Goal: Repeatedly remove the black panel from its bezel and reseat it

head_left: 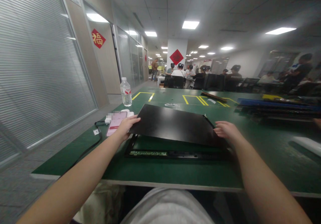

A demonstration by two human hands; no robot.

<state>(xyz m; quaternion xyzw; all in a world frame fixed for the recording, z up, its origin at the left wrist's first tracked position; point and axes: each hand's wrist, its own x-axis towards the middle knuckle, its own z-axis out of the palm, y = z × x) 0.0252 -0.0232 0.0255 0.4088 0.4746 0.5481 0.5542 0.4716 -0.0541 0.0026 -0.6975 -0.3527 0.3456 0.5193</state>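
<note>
A thin black flat panel (pixel 173 122), like a display screen, is held tilted above the green table. My left hand (pixel 127 127) is closed on its left edge, thumb on top. At the right edge, my right hand (pixel 227 131) grips the side with its fingers together; its thumb is hidden. Beneath the panel lies a black rectangular frame (pixel 194 154), with a green circuit board strip (pixel 147 153) along its near side. The panel's far part rises off the frame, and much of the frame is covered.
A water bottle (pixel 126 92) stands at the back left. A phone (pixel 116 123) with white items and a black cable (pixel 87 149) lies left of the panel. Dark and blue strips (pixel 276 108) are piled at the right, near a white object (pixel 307 145). Several people sit beyond.
</note>
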